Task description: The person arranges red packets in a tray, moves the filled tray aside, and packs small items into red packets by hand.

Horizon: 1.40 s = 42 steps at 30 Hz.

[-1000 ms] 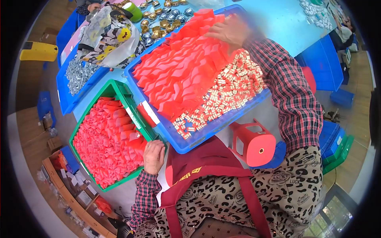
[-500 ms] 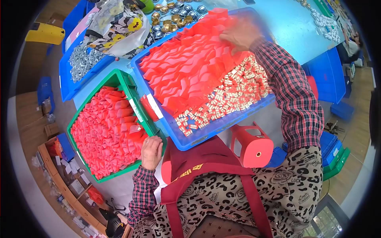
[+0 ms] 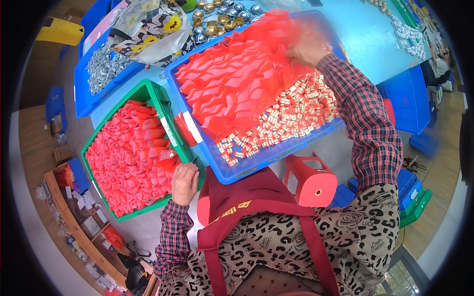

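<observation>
Tray staying busy, I'm guessing from here: right hand inching toward blocks.
Left hand is resting at green crate, fingers together (can't tell right's grip, blurry).

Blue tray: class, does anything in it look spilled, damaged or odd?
Nothing spilled or damaged stands out. The small blocks lie jumbled in the blue tray, untidy beside the neater rows of wavy red pieces, but no loose blocks show outside it.

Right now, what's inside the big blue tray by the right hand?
The blue tray holds wavy red pieces and many small pale pieces. The right hand hides part of its contents; whatever lies beneath the wavy pieces is covered.
</observation>
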Each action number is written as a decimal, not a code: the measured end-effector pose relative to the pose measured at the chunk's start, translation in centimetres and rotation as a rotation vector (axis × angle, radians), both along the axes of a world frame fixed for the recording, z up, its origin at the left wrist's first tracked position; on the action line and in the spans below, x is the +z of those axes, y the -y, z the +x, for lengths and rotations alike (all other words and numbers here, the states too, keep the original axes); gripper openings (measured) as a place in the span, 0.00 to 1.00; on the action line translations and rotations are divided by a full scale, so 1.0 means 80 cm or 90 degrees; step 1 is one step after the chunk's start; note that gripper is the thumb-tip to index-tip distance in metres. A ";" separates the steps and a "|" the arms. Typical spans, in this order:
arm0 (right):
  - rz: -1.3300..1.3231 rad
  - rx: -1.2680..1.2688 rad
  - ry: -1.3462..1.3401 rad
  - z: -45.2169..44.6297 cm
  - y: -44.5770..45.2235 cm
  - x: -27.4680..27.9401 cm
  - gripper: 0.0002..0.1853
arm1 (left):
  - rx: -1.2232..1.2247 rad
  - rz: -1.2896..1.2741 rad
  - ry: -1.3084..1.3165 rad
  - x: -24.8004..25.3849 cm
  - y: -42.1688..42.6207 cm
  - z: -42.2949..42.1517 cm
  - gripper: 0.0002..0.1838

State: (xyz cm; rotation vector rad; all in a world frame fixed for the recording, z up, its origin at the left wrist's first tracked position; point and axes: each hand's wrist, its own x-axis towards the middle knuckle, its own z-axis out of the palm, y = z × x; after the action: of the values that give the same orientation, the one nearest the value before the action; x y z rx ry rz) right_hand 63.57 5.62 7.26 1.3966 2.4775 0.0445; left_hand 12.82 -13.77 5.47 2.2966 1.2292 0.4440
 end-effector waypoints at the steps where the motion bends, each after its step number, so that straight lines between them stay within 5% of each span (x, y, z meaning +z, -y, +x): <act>1: 0.020 0.015 -0.034 0.007 0.002 -0.008 0.11 | 0.001 0.002 0.000 0.001 -0.001 -0.001 0.09; 10: 0.185 0.057 -0.219 0.044 0.022 -0.026 0.08 | 0.013 0.008 0.011 0.001 0.000 -0.009 0.09; 23: 0.200 -0.104 -0.297 -0.032 0.125 0.108 0.09 | 0.270 0.151 0.015 0.016 -0.060 -0.149 0.13; 32: 0.225 -0.096 -0.368 -0.235 0.121 0.167 0.09 | 0.014 0.254 -0.136 -0.001 -0.234 -0.145 0.19; 35: 0.268 -0.084 -0.387 -0.320 0.098 0.151 0.09 | -0.101 0.231 -0.365 -0.034 -0.272 -0.121 0.25; 42: 0.413 -0.110 -0.240 -0.497 0.038 0.080 0.05 | -0.164 0.212 -0.448 -0.073 -0.314 -0.146 0.20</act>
State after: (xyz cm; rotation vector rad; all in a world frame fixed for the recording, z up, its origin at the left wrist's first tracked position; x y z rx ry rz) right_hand 23.84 2.60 13.65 2.0293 2.7630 0.6563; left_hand 1.17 11.31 -0.39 2.9885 1.1823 -0.3131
